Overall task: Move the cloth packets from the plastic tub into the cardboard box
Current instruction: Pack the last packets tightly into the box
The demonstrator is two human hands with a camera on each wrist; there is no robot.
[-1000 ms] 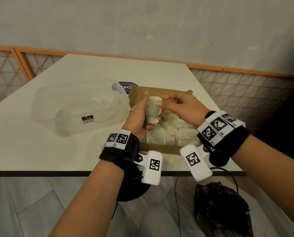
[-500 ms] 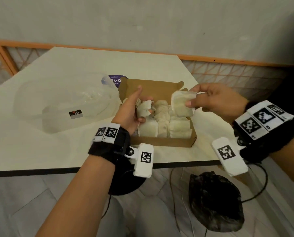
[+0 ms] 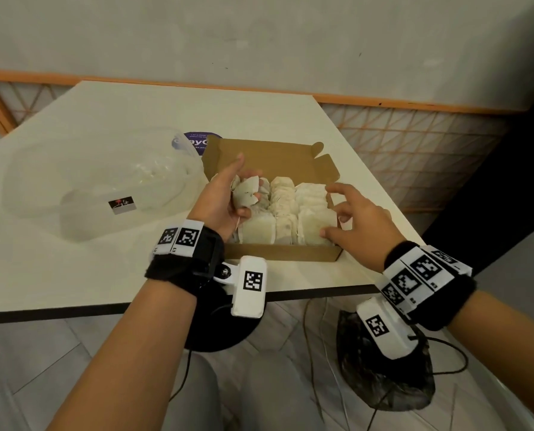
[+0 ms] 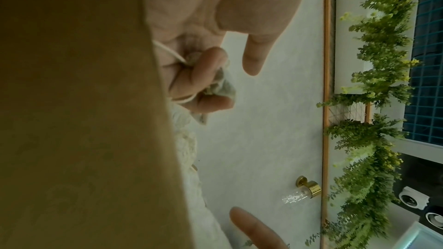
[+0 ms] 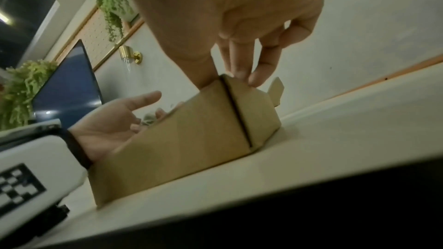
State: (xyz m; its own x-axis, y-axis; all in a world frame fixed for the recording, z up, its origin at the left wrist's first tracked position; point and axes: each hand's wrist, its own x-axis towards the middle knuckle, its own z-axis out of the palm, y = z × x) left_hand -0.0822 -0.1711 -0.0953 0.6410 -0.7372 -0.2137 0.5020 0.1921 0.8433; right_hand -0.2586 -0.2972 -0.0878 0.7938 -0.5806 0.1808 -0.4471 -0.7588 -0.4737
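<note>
The open cardboard box sits on the table with three rows of pale cloth packets standing in it. My left hand hovers over the box's left side and grips a crumpled bunch of packets; the left wrist view shows fingers curled round the cloth. My right hand is spread at the box's right wall and holds nothing. Its fingertips touch the box rim. The clear plastic tub stands left of the box.
A purple round label lies behind the tub and the box. The table's front edge runs close to my wrists. On the floor below are a black bag and a black round base. An orange lattice rail stands at the right.
My right hand took one packet from the left hand, carried it right, then came down to the box's right row and let it go. The left hand stayed over the box.
</note>
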